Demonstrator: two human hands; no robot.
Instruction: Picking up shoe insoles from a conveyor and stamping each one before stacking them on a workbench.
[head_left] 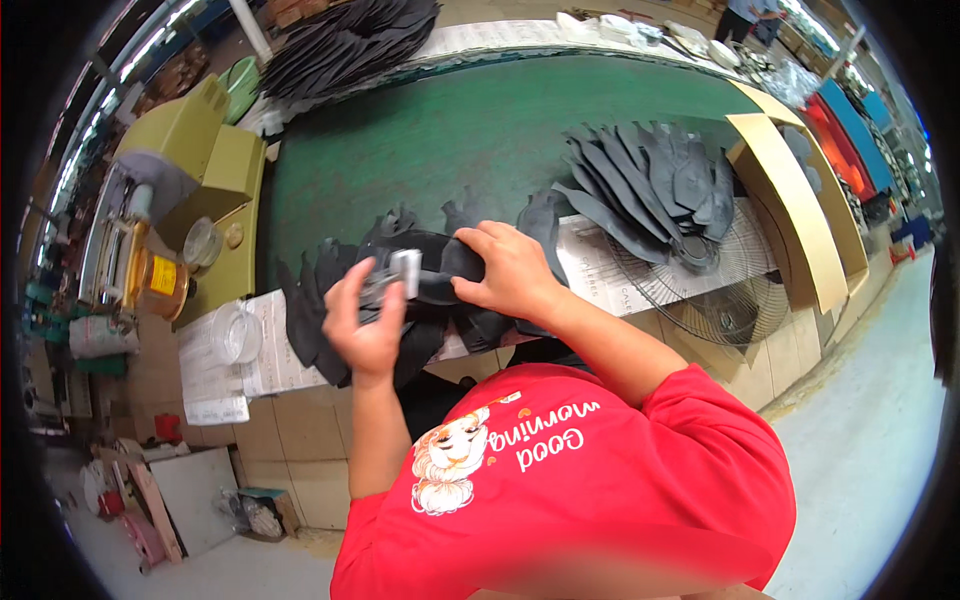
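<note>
Head view: a person in a red shirt stands at a long workbench, both hands raised over its near edge.
Room: a workshop floor of pale concrete; an olive-green machine (195,150) stands off to the left, red and blue bins (850,135) line the far right, and another person stands far off at the top right.
Tabletop (480,130): long, covered in dark green, with sheets of printed paper (600,265) spread along the near edge.
Wire fan guard (715,290): a round metal grille lying flat on the right, part under a fanned heap of dark grey cut pieces (650,185).
Cardboard sheets (790,210): tan, leaning at the right end.
Dark cut piece (430,270): held up between both hands just above the near edge, over more of the same lying in a row; it looks thin, soft and light, and I'd judge it floppy, best pinched at an edge or end.
Right hand (505,270): fingers curled closed on the right end of the piece.
Left hand (365,320): fingers closed around a small pale tool (405,270) pressed to the piece; what kind I cannot tell.
Clear plastic jar (235,330): on paper at the left.
</note>
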